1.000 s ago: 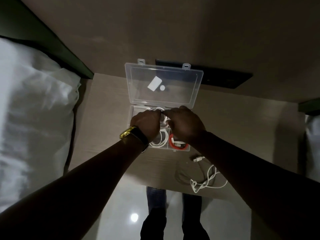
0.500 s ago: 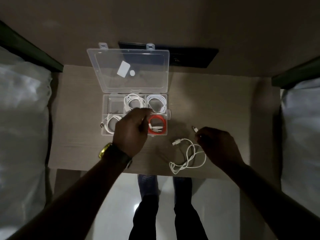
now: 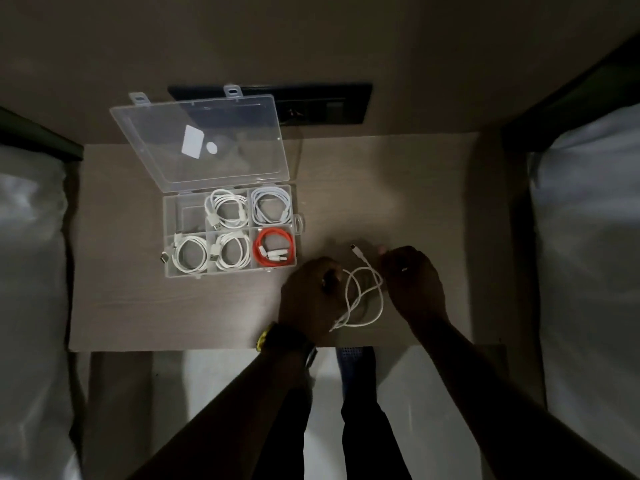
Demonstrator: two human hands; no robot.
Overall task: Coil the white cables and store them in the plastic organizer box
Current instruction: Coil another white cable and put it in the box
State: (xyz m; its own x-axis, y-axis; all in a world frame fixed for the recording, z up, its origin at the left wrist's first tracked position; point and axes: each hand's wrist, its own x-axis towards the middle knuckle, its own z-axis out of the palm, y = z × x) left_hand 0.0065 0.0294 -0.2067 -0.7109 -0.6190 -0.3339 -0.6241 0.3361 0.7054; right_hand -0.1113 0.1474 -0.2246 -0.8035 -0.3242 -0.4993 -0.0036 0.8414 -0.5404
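Observation:
A clear plastic organizer box [image 3: 188,213] lies on the left half of the small table [image 3: 398,188], its lid [image 3: 221,168] standing open. Four compartments hold coiled white cables [image 3: 227,208]; the near right one holds a red cable [image 3: 274,249], and the far left one is empty. A loose white cable [image 3: 382,301] lies tangled near the table's front edge, right of the box. My left hand [image 3: 310,299] pinches one part of it. My right hand [image 3: 414,280] grips it near the other end, whose plug [image 3: 354,247] sticks out.
White bedding lies on both sides, on the left bed [image 3: 31,271] and the right bed [image 3: 588,237]. A black socket panel [image 3: 322,102] sits on the wall behind the table. My legs and the floor [image 3: 242,375] show below the table's front edge.
Both hands left the box. The right hand reached the loose cable first, then the left hand moved right from the box to the cable. The view has shifted, so the box appears further left.

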